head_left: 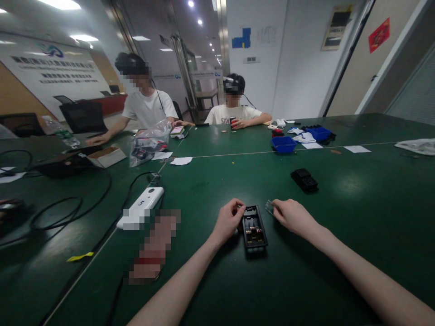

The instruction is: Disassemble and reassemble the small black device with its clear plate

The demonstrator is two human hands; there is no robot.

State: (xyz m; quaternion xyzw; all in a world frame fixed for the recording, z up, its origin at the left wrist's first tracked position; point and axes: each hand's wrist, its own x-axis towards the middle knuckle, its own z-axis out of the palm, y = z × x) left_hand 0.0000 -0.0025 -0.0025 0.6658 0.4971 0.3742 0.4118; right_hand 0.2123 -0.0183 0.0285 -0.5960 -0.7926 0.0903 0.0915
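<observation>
A black rectangular plastic housing (254, 228) lies on the green table in front of me, its open side up, with small metallic parts visible inside. My left hand (231, 215) grips its upper left edge between thumb and fingers. Just to the right, my right hand (290, 213) pinches a small clear plastic piece (269, 207), held apart from the housing. Beyond that hand, a stack of similar black plastic parts (305, 180) rests on the table.
A white power bank (151, 199) marked 5 and black cables lie to the left. Blue trays (283, 144), papers (181, 161) and a clear plastic bag (148, 144) are farther back. Two people (149, 102) (234, 113) sit across the green table (210, 181).
</observation>
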